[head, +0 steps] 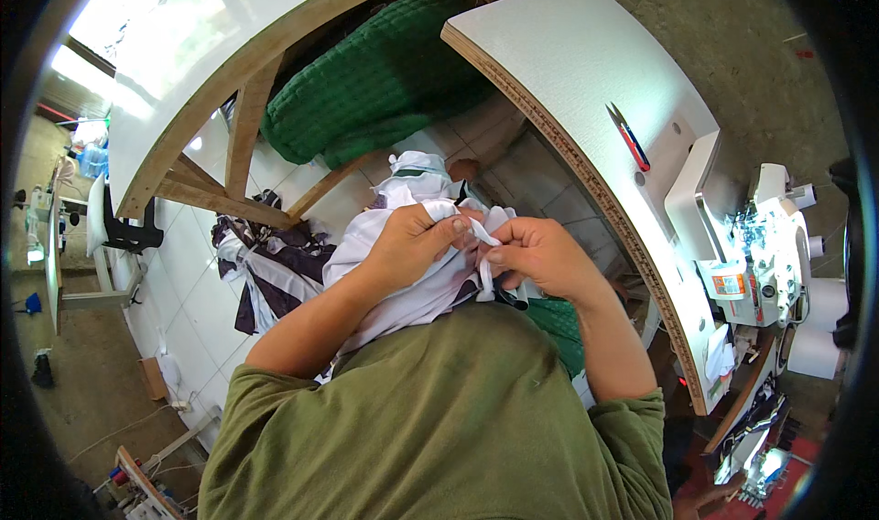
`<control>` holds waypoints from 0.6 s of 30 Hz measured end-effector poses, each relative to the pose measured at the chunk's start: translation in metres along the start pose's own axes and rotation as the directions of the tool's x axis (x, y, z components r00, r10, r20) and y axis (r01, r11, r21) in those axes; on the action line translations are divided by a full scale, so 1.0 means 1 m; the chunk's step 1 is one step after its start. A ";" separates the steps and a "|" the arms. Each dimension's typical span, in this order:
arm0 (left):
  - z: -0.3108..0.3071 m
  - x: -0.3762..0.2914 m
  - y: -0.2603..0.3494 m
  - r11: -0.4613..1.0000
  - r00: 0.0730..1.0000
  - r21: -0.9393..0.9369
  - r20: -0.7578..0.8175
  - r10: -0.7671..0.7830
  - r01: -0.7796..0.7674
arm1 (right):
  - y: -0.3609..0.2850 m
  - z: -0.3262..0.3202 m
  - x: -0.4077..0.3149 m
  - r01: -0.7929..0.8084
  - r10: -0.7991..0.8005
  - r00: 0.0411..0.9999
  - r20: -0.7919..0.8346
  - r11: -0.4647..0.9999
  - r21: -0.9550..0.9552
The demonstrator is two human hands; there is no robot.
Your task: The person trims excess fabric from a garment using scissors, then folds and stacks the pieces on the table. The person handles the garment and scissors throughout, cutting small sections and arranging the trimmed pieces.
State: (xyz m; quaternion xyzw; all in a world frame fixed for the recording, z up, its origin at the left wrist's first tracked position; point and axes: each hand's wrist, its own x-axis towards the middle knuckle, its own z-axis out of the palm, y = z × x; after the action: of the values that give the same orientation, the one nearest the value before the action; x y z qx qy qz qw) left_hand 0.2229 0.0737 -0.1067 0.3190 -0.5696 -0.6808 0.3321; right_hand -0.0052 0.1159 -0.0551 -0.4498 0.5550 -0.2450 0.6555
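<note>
White fabric (pixel 364 245) lies bunched across my lap, with a few dark green and black trim pieces among its folds. My left hand (pixel 419 238) pinches a narrow white fabric strip (pixel 483 235) between thumb and fingers. Close beside it, my right hand (pixel 535 252) grips the same strip further along, and a loose end hangs below its fingertips. Both hands are just in front of my belly, above the fabric. Fingers hide part of the strip.
To the right stands a white sewing table (pixel 584 60) bearing thread snips (pixel 628 137) and a sewing machine (pixel 762 259). Dark-and-white patterned fabric (pixel 275 266) is heaped at left on the tiled floor (pixel 185 293). Ahead, green quilted cloth (pixel 371 74) sits beside a wood-framed white table (pixel 172 87).
</note>
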 end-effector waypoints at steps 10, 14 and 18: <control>0.006 -0.005 -0.003 0.984 0.983 -0.158 -0.147 -0.107 0.084 | -0.038 -0.009 -0.025 0.405 -0.463 0.880 -0.105 0.848 -0.343; 0.004 -0.003 -0.012 0.941 0.970 -0.319 -0.167 -0.175 0.114 | -0.028 -0.010 -0.043 0.248 -0.285 0.958 0.021 0.865 0.436; -0.014 0.006 -0.030 0.778 0.987 -0.627 -0.097 -0.131 0.042 | 0.028 -0.037 -0.083 0.083 -0.076 0.986 -0.147 0.996 0.039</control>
State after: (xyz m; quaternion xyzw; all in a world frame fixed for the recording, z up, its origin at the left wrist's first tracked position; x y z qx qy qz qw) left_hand 0.2285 0.0646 -0.1386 0.2628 -0.2739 -0.8217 0.4250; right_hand -0.0676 0.1856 -0.0369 -0.4377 0.5773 -0.3153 0.6130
